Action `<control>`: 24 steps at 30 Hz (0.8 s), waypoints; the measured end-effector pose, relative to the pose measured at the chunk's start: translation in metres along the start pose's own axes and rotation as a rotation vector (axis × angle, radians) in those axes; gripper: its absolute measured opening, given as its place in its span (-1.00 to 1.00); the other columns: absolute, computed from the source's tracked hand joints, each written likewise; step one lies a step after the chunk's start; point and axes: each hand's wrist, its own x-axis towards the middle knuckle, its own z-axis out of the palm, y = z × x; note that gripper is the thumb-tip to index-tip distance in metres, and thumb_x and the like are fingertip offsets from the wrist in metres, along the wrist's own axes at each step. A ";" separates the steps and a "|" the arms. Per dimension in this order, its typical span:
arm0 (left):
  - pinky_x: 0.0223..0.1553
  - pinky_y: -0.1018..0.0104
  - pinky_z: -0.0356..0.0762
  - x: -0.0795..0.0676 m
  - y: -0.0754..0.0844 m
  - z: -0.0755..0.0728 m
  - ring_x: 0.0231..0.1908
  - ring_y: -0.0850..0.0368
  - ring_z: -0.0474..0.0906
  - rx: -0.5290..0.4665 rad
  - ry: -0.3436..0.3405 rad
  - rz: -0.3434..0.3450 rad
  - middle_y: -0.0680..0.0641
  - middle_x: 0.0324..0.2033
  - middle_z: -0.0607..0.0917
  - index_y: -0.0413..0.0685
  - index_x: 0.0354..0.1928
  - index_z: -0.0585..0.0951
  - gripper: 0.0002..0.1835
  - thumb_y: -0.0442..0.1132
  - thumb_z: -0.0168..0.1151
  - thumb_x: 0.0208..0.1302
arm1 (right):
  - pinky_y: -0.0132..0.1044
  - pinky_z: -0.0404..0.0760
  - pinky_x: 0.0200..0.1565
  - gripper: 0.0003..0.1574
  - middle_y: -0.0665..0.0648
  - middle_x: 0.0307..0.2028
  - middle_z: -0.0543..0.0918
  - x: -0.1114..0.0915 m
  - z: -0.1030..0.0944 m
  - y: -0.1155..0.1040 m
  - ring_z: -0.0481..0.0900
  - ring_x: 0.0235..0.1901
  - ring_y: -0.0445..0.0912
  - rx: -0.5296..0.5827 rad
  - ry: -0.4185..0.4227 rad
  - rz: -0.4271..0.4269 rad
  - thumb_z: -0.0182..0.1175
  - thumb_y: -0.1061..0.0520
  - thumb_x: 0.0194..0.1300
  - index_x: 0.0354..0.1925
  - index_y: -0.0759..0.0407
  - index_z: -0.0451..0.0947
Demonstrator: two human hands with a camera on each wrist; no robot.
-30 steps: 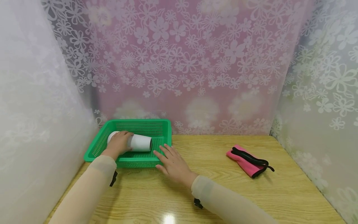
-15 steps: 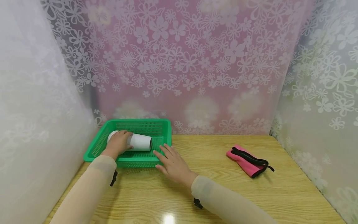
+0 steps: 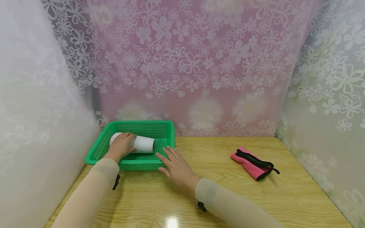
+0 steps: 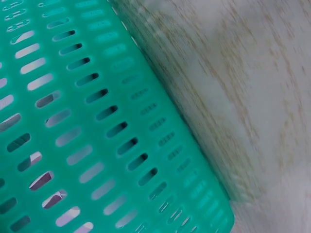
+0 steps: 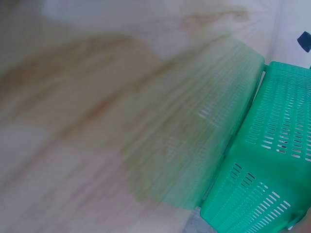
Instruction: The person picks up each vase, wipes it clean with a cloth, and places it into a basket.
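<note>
A white tapered cylinder (image 3: 144,144), cup-like with a dark open end facing right, lies on its side in a green perforated basket (image 3: 142,163). My left hand (image 3: 121,146) grips it from above near its left part, fingers over the top and thumb on the near side. The palm hides its middle. At the basket's near right corner my right hand (image 3: 178,166) has its fingers spread and straight, reaching to the rim. Only the basket's slotted wall (image 4: 99,145) shows in the left wrist view. The right wrist view shows the basket's outside (image 5: 272,170), with neither cylinder nor full hand visible.
A folded pink cloth item with black trim and cord (image 3: 253,164) lies on the right of the wood-grain table (image 3: 211,152). Flowered curtains hang behind (image 3: 199,79) and on both sides; the basket stands near the back left curtain.
</note>
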 end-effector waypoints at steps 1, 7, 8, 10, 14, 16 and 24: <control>0.31 -0.23 0.26 0.000 0.000 0.000 0.28 -0.34 0.35 0.000 -0.005 -0.002 -0.34 0.27 0.46 -0.17 0.31 0.50 -0.28 -0.01 0.50 0.17 | 0.01 -0.07 0.50 -0.24 0.18 0.53 0.11 0.000 0.000 0.000 -0.10 0.55 0.07 -0.003 -0.001 0.001 -0.23 -0.30 0.58 0.58 -0.09 0.06; 0.32 -0.23 0.23 0.002 -0.001 0.004 0.30 -0.32 0.32 -0.003 -0.010 -0.010 -0.32 0.29 0.45 -0.14 0.33 0.48 -0.28 -0.01 0.48 0.18 | -0.01 -0.10 0.50 -0.24 0.17 0.54 0.10 0.000 0.001 0.000 -0.12 0.55 0.05 -0.006 -0.011 0.007 -0.21 -0.30 0.58 0.58 -0.10 0.06; 0.32 -0.23 0.24 0.002 -0.002 0.005 0.30 -0.32 0.32 -0.002 -0.008 -0.008 -0.32 0.29 0.45 -0.14 0.33 0.48 -0.28 -0.01 0.48 0.18 | 0.00 -0.08 0.50 -0.24 0.17 0.54 0.10 0.000 0.001 0.000 -0.12 0.55 0.06 -0.007 -0.008 0.006 -0.21 -0.30 0.58 0.58 -0.10 0.06; 0.32 -0.23 0.24 0.003 -0.002 0.005 0.30 -0.31 0.32 0.003 -0.005 -0.005 -0.32 0.29 0.45 -0.14 0.32 0.49 -0.29 -0.01 0.48 0.19 | 0.00 -0.07 0.50 -0.24 0.17 0.54 0.10 0.000 0.001 0.000 -0.12 0.55 0.06 -0.004 -0.006 0.005 -0.21 -0.30 0.58 0.57 -0.09 0.06; 0.32 -0.22 0.25 0.003 -0.002 0.006 0.31 -0.31 0.32 0.010 -0.001 0.002 -0.31 0.28 0.45 -0.15 0.32 0.49 -0.29 -0.01 0.48 0.19 | 0.03 -0.03 0.49 -0.24 0.17 0.54 0.10 0.000 0.000 0.000 -0.12 0.55 0.06 -0.003 -0.007 0.004 -0.21 -0.30 0.58 0.58 -0.09 0.06; 0.31 -0.22 0.26 0.003 -0.002 0.006 0.31 -0.31 0.32 0.016 0.001 0.005 -0.31 0.28 0.45 -0.15 0.32 0.49 -0.30 -0.02 0.48 0.19 | 0.03 -0.02 0.49 -0.24 0.17 0.54 0.10 0.000 0.000 0.000 -0.13 0.55 0.06 -0.003 -0.010 0.005 -0.22 -0.31 0.58 0.58 -0.09 0.05; 0.31 -0.22 0.28 0.004 -0.002 0.006 0.31 -0.31 0.32 0.021 -0.002 0.001 -0.32 0.30 0.44 -0.15 0.32 0.49 -0.31 -0.02 0.46 0.21 | 0.02 -0.04 0.49 -0.24 0.17 0.54 0.10 0.000 -0.001 -0.001 -0.14 0.55 0.05 0.008 -0.016 0.010 -0.23 -0.31 0.58 0.58 -0.09 0.05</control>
